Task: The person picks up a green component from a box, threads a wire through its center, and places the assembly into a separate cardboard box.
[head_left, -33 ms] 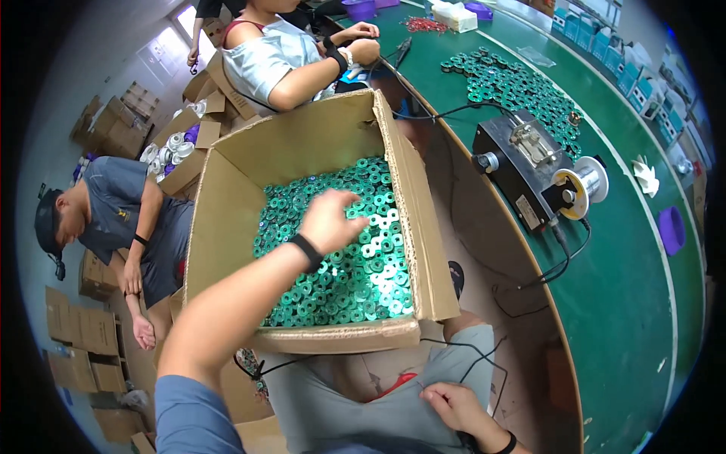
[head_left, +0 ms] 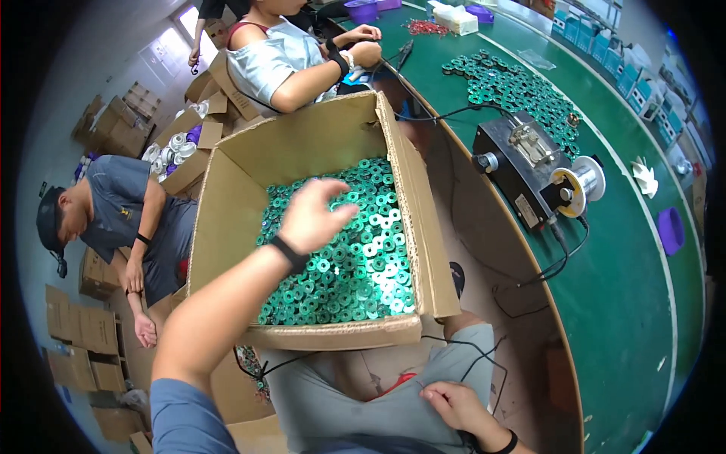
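Observation:
My left hand [head_left: 314,218] reaches into an open cardboard box [head_left: 410,189], over a deep heap of small green ring-shaped circuit boards [head_left: 333,284]. Its thumb and fingers are spread, and nothing shows between them. Whether the fingertips touch the heap I cannot tell. The box stands in front of me, just beyond my lap. My right hand [head_left: 456,405] rests on my right thigh, thumb and fingers pressed together; a thin line shows at the fingertips, too fine to name. Close to that hand a black cable [head_left: 484,363] loops across my leg.
On the green workbench [head_left: 620,303] at right stand a black device with a metal fixture [head_left: 529,166] and a wire spool [head_left: 590,180], beside more ring boards [head_left: 514,83]. One co-worker [head_left: 280,64] sits at the bench; another [head_left: 128,204] is at left, near cartons [head_left: 91,325].
My left hand has shifted a little to the left above the heap, its fingers still spread. My right hand stays on my thigh.

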`<state>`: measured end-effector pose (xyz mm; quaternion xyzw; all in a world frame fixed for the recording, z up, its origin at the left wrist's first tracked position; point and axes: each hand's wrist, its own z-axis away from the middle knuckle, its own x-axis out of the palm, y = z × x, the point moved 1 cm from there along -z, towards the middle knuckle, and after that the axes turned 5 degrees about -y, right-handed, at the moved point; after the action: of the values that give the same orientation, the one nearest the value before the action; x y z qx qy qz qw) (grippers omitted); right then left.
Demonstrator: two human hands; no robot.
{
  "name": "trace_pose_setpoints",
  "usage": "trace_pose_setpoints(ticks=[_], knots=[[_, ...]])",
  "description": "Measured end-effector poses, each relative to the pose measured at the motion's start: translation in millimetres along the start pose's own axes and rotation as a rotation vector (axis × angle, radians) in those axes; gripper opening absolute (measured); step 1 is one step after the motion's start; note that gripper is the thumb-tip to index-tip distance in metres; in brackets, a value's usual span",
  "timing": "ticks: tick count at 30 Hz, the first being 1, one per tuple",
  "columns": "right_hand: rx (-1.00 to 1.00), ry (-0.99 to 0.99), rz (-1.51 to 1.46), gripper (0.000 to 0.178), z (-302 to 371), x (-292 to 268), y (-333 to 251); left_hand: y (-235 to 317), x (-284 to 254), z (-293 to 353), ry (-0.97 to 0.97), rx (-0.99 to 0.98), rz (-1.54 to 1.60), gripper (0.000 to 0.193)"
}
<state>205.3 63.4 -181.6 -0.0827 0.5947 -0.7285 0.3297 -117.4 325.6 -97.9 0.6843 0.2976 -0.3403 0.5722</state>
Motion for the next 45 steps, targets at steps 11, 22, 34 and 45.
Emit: trace_pose_setpoints(ticks=[11, 22, 34, 45], knots=[[-0.421, -0.385, 0.218, 0.014, 9.9, 59.0, -128.6, 113.5, -120.2, 310.3, -0.435, 0.338, -0.041, 0.039], [-0.239, -0.585, 0.269, 0.017, 13.8, 133.7, -177.0, 50.4, -34.1, 447.1, -0.246, 0.152, 0.276, 0.019], [-0.252, -0.162, 0.410, 0.029, -1.1, 108.7, -98.5, -115.6, -85.3, 610.4, 0.533, -0.884, 0.649, 0.017], [-0.247, -0.344, 0.479, 0.031, -4.3, 130.8, -77.9, -345.8, -160.8, 717.9, 0.748, -1.550, 0.207, 0.093]])
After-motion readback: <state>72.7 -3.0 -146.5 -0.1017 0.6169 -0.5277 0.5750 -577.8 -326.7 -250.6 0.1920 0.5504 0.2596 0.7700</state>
